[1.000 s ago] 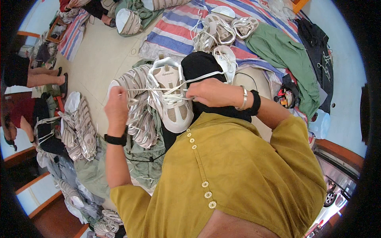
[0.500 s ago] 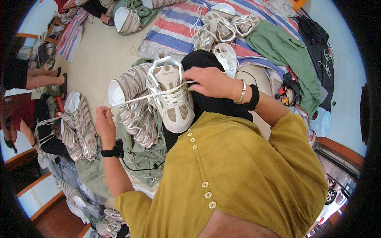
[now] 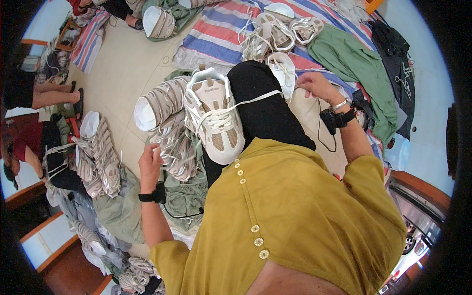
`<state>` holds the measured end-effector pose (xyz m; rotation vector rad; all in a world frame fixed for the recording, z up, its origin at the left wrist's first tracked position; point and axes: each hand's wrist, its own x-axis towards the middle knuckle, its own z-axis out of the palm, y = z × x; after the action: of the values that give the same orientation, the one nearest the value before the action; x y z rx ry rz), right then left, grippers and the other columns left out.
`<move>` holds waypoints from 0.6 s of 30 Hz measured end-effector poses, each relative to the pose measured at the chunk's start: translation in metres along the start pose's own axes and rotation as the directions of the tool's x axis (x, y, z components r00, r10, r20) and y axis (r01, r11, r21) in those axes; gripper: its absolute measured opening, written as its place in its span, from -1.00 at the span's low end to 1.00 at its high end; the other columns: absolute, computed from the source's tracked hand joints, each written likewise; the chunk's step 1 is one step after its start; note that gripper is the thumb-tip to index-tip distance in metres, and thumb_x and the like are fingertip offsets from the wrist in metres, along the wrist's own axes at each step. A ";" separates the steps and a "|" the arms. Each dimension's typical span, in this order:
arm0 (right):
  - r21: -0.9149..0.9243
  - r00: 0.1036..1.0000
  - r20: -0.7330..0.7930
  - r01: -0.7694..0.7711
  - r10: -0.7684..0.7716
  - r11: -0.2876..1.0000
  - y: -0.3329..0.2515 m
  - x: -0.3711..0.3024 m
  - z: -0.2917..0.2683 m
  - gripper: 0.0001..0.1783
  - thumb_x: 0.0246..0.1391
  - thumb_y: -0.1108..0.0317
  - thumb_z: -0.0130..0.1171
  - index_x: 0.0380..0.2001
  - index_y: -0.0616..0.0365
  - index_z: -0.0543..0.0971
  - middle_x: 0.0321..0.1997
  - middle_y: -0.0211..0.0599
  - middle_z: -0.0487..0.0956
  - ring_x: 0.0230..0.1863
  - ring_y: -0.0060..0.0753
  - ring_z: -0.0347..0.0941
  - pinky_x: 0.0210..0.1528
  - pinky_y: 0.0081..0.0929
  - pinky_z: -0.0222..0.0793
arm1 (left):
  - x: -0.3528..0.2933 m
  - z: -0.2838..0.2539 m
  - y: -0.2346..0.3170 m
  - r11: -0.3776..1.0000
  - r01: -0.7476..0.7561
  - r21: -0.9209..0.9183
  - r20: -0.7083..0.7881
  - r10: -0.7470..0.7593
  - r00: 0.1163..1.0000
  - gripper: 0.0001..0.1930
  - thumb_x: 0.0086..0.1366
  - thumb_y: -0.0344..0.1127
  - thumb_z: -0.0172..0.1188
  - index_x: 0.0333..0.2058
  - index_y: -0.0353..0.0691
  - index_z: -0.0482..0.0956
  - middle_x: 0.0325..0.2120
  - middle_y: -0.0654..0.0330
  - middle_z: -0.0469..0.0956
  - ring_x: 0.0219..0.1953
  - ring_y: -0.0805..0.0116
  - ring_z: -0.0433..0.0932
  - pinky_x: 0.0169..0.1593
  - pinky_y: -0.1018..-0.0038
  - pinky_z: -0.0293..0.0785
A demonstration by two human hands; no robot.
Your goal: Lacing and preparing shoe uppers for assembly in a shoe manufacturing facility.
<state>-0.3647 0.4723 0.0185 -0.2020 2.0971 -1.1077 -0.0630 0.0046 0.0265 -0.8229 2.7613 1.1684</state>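
Sneaker rests on black trousers; striped sheet lies on floor.

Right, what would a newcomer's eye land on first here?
Probably the white-and-beige shoe on the person's lap, with a pale lace trailing over the black-clothed leg toward the right hand. Next, the stacked shoe uppers just left of it, above the left hand. Then the broad red, white and blue striped sheet at the top.
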 end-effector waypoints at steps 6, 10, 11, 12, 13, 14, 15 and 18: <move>-0.793 0.837 -0.103 0.257 -0.537 0.552 0.041 0.005 0.002 -0.77 -0.07 0.55 0.00 -0.27 0.29 0.47 -0.33 0.04 0.54 -0.27 0.10 0.48 -0.24 -0.17 0.40 | 0.004 0.025 0.031 0.659 0.364 -0.658 0.200 -0.313 0.928 -0.78 0.30 -0.26 -0.03 -0.19 -0.20 0.51 -0.65 0.42 0.32 -0.66 0.69 0.19 -0.58 0.70 0.08; -0.734 0.802 -0.060 0.368 -0.594 0.571 -0.032 0.010 0.034 -0.60 -0.05 0.59 0.02 -0.06 0.19 0.42 -0.27 0.01 0.55 -0.25 0.03 0.50 -0.16 -0.23 0.41 | 0.017 0.046 0.068 0.779 0.206 -0.592 0.088 -0.192 0.977 -0.77 0.28 -0.29 -0.03 -0.17 -0.21 0.51 -0.58 0.41 0.37 -0.61 0.68 0.22 -0.55 0.71 0.15; -0.677 0.758 -0.029 0.465 -0.652 0.571 -0.055 0.008 0.045 -0.65 -0.05 0.55 0.00 -0.11 0.19 0.45 -0.26 0.01 0.55 -0.22 0.05 0.49 -0.18 -0.19 0.41 | 0.020 0.051 0.083 0.783 0.148 -0.604 0.055 -0.145 0.988 -0.77 0.29 -0.30 0.00 -0.15 -0.26 0.49 -0.55 0.39 0.40 -0.58 0.65 0.28 -0.49 0.70 0.20; -0.614 0.707 -0.005 0.557 -0.708 0.560 -0.076 0.003 0.056 -0.70 -0.04 0.52 -0.01 -0.17 0.18 0.47 -0.25 0.01 0.55 -0.19 0.07 0.48 -0.19 -0.16 0.41 | 0.023 0.056 0.096 0.785 0.089 -0.613 0.020 -0.097 0.995 -0.76 0.29 -0.32 0.02 -0.13 -0.32 0.48 -0.52 0.36 0.44 -0.54 0.62 0.33 -0.44 0.69 0.25; -0.612 0.703 0.000 0.563 -0.711 0.556 -0.092 0.001 0.068 -0.70 -0.04 0.52 -0.01 -0.17 0.18 0.47 -0.25 0.01 0.55 -0.19 0.07 0.48 -0.19 -0.16 0.41 | 0.024 0.062 0.106 0.785 0.087 -0.614 0.013 -0.100 0.995 -0.76 0.29 -0.32 0.02 -0.13 -0.32 0.48 -0.52 0.36 0.44 -0.54 0.62 0.33 -0.44 0.69 0.25; -0.550 0.658 0.019 0.635 -0.753 0.542 -0.104 -0.001 0.079 -0.69 -0.02 0.52 0.01 -0.13 0.17 0.47 -0.28 -0.03 0.55 -0.25 -0.01 0.49 -0.21 -0.22 0.41 | 0.027 0.070 0.114 0.755 -0.004 -0.656 -0.018 -0.009 1.000 -0.77 0.28 -0.36 0.05 -0.14 -0.34 0.48 -0.48 0.32 0.48 -0.51 0.60 0.38 -0.40 0.66 0.31; -0.483 0.610 0.029 0.702 -0.792 0.523 -0.112 -0.001 0.087 -0.68 0.01 0.52 0.03 -0.10 0.16 0.48 -0.30 -0.07 0.55 -0.32 -0.08 0.50 -0.22 -0.28 0.42 | 0.028 0.074 0.121 0.716 -0.096 -0.691 -0.053 0.082 0.995 -0.78 0.27 -0.39 0.07 -0.14 -0.36 0.49 -0.44 0.29 0.53 -0.47 0.57 0.44 -0.35 0.64 0.36; -0.460 0.649 0.104 0.703 -0.754 0.542 -0.117 0.009 0.101 -0.72 0.03 0.49 0.02 -0.13 0.17 0.50 -0.29 -0.08 0.56 -0.33 -0.12 0.51 -0.27 -0.30 0.42 | 0.026 0.075 0.128 0.732 -0.007 -0.681 0.022 0.030 0.999 -0.83 0.27 -0.40 0.13 -0.21 -0.36 0.52 -0.49 0.30 0.53 -0.47 0.59 0.46 -0.33 0.68 0.40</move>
<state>-0.3254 0.3307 0.0680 -1.4148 2.4063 -1.0249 -0.1599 0.1176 0.0516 -0.7825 2.2763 2.2349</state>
